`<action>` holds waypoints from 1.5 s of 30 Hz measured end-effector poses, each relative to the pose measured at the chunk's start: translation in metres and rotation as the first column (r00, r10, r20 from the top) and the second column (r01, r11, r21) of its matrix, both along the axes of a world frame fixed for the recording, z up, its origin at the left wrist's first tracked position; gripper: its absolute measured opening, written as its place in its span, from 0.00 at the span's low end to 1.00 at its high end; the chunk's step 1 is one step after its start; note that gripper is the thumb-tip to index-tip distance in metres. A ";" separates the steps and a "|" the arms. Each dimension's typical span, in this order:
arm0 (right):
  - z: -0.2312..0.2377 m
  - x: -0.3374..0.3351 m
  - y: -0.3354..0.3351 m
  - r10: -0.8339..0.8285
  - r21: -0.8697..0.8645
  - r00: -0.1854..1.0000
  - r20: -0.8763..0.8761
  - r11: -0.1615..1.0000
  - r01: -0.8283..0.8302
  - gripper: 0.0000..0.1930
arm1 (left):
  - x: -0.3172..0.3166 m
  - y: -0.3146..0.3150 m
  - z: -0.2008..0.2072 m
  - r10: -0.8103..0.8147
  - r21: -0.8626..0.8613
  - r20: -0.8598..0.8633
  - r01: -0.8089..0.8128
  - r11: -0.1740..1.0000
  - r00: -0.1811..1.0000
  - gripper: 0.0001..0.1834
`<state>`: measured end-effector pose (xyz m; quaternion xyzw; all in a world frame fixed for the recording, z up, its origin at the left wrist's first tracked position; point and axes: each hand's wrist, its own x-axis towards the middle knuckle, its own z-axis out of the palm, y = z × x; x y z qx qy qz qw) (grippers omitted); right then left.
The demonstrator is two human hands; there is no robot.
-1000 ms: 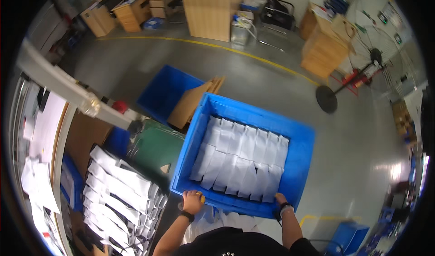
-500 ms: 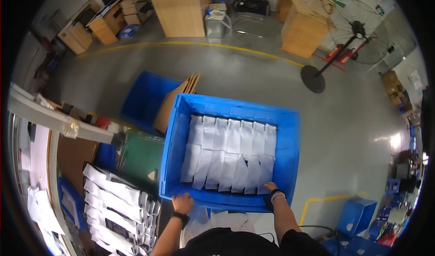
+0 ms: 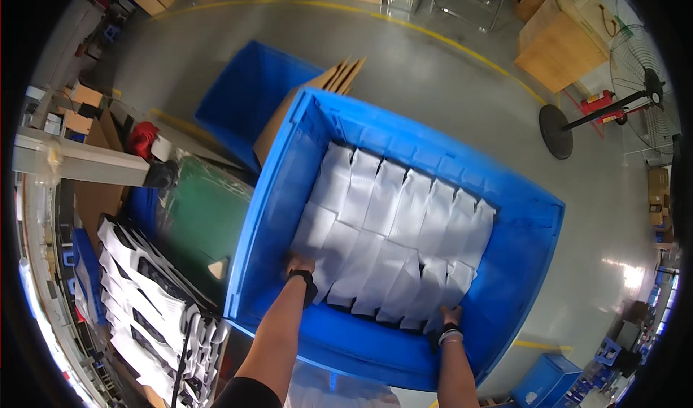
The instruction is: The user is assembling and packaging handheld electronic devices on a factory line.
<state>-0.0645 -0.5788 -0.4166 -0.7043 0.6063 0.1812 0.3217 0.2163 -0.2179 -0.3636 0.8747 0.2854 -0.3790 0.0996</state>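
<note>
A large blue plastic bin stands in front of me, turned at an angle. Inside lie two rows of flat parts in white sleeves, packed side by side, with dark edges showing between them. My left hand reaches into the bin and touches the left end of the nearer row; its fingers are mostly hidden. At that row's right end, my right hand is against the last sleeve, its fingers partly out of sight behind the wrist and sleeve.
On the left, more white-sleeved parts are stacked beside a green surface. Behind the bin are another blue bin and upright cardboard sheets. A standing fan is at far right, a smaller blue bin at lower right.
My left hand has gone from the bin's near rim to inside, at the row's left end. The right hand stays at the right end. The view has turned and come closer.
</note>
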 end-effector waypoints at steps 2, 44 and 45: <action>-0.002 -0.006 0.008 -0.034 -0.076 0.999 0.003 0.997 0.034 0.34 | -0.014 -0.001 -0.018 -0.001 0.051 0.095 -0.004 0.999 0.995 0.33; 0.053 0.032 0.005 -0.136 0.081 0.990 -0.035 0.987 0.138 0.37 | -0.009 0.061 -0.050 -0.163 -0.188 0.245 0.212 0.959 0.956 0.42; 0.052 0.022 -0.001 -0.154 0.062 0.987 -0.037 0.986 0.156 0.37 | -0.010 0.047 -0.052 -0.239 -0.133 0.198 0.268 0.954 0.951 0.44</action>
